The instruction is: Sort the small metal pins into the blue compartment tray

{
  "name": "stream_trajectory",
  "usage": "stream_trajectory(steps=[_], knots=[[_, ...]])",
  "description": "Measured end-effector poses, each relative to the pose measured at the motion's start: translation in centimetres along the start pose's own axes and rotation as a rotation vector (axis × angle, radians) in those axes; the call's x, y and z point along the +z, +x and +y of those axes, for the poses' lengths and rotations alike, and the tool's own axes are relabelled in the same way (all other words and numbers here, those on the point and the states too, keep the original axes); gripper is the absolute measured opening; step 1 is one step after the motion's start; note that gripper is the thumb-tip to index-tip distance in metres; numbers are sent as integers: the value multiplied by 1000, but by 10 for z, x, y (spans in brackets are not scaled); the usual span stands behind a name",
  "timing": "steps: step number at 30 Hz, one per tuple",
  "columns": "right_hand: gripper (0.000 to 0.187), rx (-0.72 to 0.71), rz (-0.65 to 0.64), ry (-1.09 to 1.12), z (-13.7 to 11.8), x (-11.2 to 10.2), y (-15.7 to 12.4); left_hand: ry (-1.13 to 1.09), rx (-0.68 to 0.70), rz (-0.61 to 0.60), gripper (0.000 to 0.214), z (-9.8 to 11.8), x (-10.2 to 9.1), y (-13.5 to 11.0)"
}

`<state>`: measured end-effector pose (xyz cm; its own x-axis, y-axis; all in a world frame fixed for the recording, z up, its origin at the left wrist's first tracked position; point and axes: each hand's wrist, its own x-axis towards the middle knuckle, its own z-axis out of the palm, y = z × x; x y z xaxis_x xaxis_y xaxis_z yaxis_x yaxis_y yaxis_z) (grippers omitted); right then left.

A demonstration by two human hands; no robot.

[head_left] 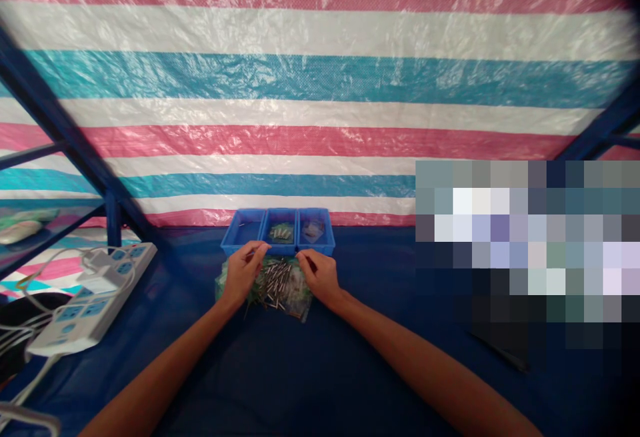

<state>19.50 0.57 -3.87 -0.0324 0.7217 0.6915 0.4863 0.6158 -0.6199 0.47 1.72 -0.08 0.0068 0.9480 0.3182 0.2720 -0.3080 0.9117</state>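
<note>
My left hand (243, 270) is closed in a pinch above the left side of a pile of thin metal pins or screws (277, 284). On the pile's right, my right hand (321, 275) is also pinched, with a small dark spot at its fingertips. Whatever either hand holds is too small to make out. The pile lies on green and clear plastic bags (299, 307). Just beyond both hands stand three blue bins (316, 249) side by side. The middle one holds small metal pieces (281, 232), the right one clear plastic bags (313, 231), and the left one shows a thin light piece.
A white power strip (95, 317) with plugs and cables lies at the left. Blue metal frame bars (55, 117) rise at both sides, before a striped plastic sheet (320, 77). The right side is pixelated. All this surrounds a dark blue tabletop (280, 377).
</note>
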Motion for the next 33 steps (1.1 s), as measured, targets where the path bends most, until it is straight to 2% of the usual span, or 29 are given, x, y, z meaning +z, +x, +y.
stream_trajectory(steps=[11, 16, 21, 25, 29, 33], knots=[[26, -5, -2, 12, 2, 1, 0, -30, -82, -88, 36, -9, -3, 8], [26, -12, -11, 5, 4, 2, 1, 42, -26, -56, 29, -9, -2, 9], [22, -61, -80, 11, 5, 3, -1, 35, 8, 9, 24, -4, 1, 3], [21, -63, -103, 4, 6, 5, -2, 57, 103, 24, 21, 0, 4, 8], [25, 22, -38, -9, 8, 7, -2, 177, 275, -38, 19, 4, 6, 28], [25, 72, -34, -1, 6, 5, 1, 242, 317, 44, 19, 2, 6, 38]])
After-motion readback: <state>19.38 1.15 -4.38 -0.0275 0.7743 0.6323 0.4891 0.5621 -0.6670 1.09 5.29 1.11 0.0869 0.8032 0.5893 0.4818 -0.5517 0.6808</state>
